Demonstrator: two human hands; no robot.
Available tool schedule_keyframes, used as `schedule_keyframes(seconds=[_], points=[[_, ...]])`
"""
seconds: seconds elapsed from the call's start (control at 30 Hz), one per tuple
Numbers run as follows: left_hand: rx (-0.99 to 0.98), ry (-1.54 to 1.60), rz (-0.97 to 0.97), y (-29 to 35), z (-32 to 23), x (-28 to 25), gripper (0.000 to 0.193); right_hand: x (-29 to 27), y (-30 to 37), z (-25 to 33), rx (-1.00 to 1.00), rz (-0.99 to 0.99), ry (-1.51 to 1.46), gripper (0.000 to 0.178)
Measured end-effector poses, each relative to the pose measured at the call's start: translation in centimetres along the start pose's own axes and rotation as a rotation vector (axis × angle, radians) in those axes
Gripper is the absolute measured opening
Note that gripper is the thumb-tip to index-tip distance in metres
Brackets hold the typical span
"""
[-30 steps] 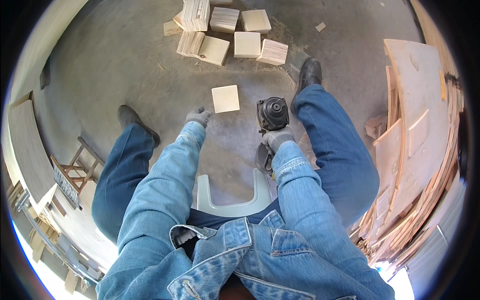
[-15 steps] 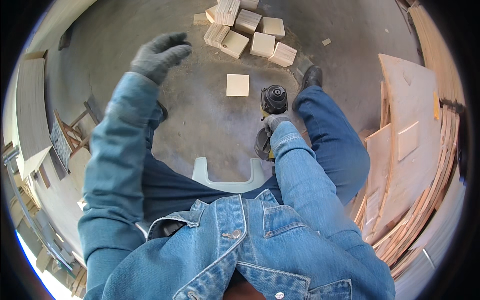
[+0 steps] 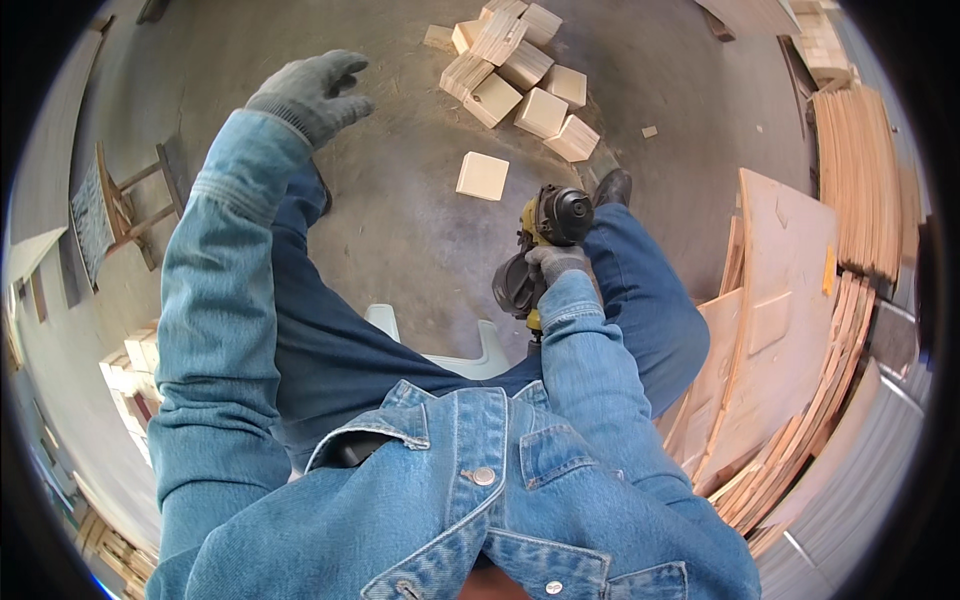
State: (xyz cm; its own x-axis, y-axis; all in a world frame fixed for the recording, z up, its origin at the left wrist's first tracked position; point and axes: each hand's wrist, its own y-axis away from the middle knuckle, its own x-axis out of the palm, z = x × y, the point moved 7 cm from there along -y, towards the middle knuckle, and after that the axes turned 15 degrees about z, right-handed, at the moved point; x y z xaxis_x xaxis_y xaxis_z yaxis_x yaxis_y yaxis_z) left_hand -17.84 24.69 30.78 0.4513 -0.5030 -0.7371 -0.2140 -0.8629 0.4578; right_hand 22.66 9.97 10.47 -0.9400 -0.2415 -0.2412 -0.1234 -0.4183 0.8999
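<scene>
My right hand (image 3: pixel 557 263), in a grey glove, is closed round the handle of a yellow and black nail gun (image 3: pixel 519 285) with a round magazine. The tool's black cap end points away from me, beside my right knee. Gloved in grey too, my left hand (image 3: pixel 312 97) hangs in the air over the floor at the far left. Its fingers are apart and nothing is in them. On the floor between my feet lies a small stack of square wooden pieces (image 3: pixel 483 176), just beyond the tool and apart from both hands.
Several blocks of stacked square boards (image 3: pixel 522 66) lie heaped on the floor ahead. Plywood sheets (image 3: pixel 785 235) lean at the right, near a tall board stack (image 3: pixel 856 180). A wooden frame (image 3: pixel 140 205) stands at the left. Pale stool edges (image 3: pixel 489 355) show below me.
The whole view has shifted and turned slightly. The nail gun has tilted, its cap end swinging right toward my knee. My left hand has moved a little left, its thumb and fingers more spread.
</scene>
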Motion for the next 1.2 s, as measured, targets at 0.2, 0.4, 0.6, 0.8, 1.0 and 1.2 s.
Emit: schedule_keyframes(seconds=[0.2, 0.4, 0.6, 0.8, 1.0, 1.2], points=[[0.015, -0.043, -0.009, -1.3, -0.7, 0.2, 0.059, 0.2, -0.3, 2.2, -0.219, 0.047, -0.047, 0.012], [-0.042, -0.069, 0.034, -1.4, -0.3, 0.4, 0.06, 1.9, -1.3, 3.7, -0.267, 0.086, -0.039, 0.016], [-0.037, -0.113, 0.056, -1.4, -0.5, 0.1, 0.059, 3.0, -2.9, 4.1, -0.302, 0.138, -0.011, 0.016], [-0.042, -0.115, 0.046, -1.1, -0.1, 0.2, 0.06, 3.7, -3.1, 5.2, -0.276, 0.126, 0.074, 0.012], [-0.006, -0.119, 0.033, -1.1, -0.2, 0.1, 0.062, 4.3, -4.2, 5.7, -0.334, 0.148, 0.04, 0.014], [-0.012, -0.11, 0.035, -1.1, -1.0, 0.0, 0.061, 1.3, -2.0, 5.3, -0.375, 0.088, -0.09, 0.018]])
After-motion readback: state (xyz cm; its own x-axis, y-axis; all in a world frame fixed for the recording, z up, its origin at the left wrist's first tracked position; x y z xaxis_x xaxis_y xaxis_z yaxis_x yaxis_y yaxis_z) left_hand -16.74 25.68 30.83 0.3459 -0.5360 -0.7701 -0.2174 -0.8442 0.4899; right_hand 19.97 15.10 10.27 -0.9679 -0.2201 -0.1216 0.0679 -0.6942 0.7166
